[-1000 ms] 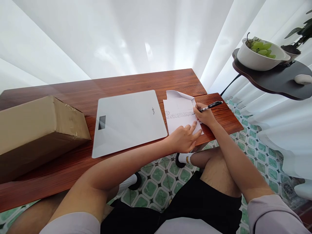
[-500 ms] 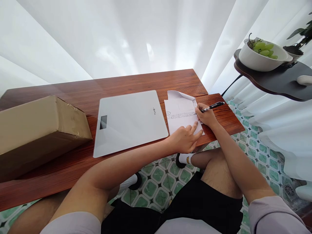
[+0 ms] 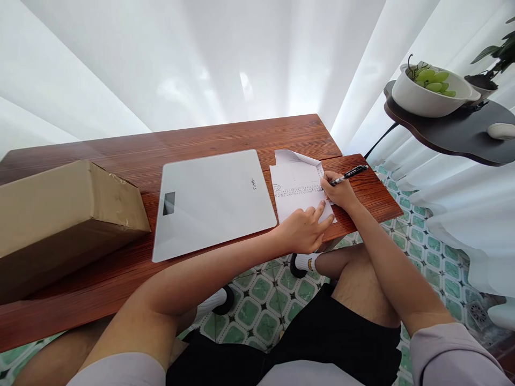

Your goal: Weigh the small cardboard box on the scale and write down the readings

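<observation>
White printed paper sheet (image 3: 295,187) lies at the right end of the reddish wooden surface (image 3: 120,268), just beside the flat pale-grey glass scale (image 3: 213,201). Nearest, the left hand (image 3: 303,230) rests on its near edge, fingers (image 3: 322,209) spread flat. Beyond, the right hand (image 3: 338,190) has its fingers pinching a black pen (image 3: 348,174), tip on the printed rows (far corner curled up). Firm left-hand pressure should keep the sheet from sliding. A brown taped cardboard box (image 3: 60,214) sits far left.

Pale lilac sleeves (image 3: 450,354), black shorts (image 3: 322,338), white socks (image 3: 304,261)
</observation>
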Available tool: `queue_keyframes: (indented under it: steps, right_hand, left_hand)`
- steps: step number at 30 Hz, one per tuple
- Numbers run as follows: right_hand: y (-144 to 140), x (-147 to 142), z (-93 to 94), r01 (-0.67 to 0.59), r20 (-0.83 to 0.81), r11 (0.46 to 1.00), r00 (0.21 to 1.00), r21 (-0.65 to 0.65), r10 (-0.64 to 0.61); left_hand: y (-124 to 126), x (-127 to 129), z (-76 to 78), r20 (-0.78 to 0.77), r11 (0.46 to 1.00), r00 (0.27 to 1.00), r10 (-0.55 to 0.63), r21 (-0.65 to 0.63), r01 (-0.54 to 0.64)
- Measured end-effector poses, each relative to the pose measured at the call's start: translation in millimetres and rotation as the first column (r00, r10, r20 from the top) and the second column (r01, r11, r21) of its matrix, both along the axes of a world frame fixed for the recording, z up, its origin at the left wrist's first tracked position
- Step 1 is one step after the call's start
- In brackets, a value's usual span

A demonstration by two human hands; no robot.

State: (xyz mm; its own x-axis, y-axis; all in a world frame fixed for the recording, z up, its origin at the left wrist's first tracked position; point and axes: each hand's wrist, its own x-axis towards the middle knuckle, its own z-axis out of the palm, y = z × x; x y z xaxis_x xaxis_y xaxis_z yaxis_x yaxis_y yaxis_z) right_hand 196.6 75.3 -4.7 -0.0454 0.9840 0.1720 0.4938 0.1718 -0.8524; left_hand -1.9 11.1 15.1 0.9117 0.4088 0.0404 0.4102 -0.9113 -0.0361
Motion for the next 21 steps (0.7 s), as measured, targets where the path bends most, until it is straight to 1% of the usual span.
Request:
queue_keyframes:
  steps: [5,10,15,18,21]
  right_hand:
    - [0.6,0.4,-0.5,0.009,0.002,1.000,1.000,0.006,-0.009]
    - [0.6,-0.3,-2.3,0.018,0.041,0.999,0.999,0.041,-0.020]
    - [1.1,0.3,0.9,0.019,0.070,0.997,0.997,0.075,-0.024]
    - [1.2,3.5,6.1,0.095,0.096,0.982,0.989,0.160,-0.111]
    - [1.6,5.4,12.2,0.146,0.217,0.946,0.952,0.290,-0.214]
  left_hand:
    - [-0.5,0.4,-1.1,-0.004,1.000,1.000,-0.001,0.005,0.001]
    - [-1.0,1.1,-1.2,-0.002,1.000,1.000,0.003,0.013,-0.003]
    - [-1.3,1.2,-3.1,0.013,0.999,1.000,0.001,0.038,-0.001]
    - [-1.3,1.4,-5.3,0.024,0.998,1.000,-0.006,0.063,0.004]
    - [-1.6,2.2,-5.5,0.026,0.998,1.000,-0.002,0.064,0.001]
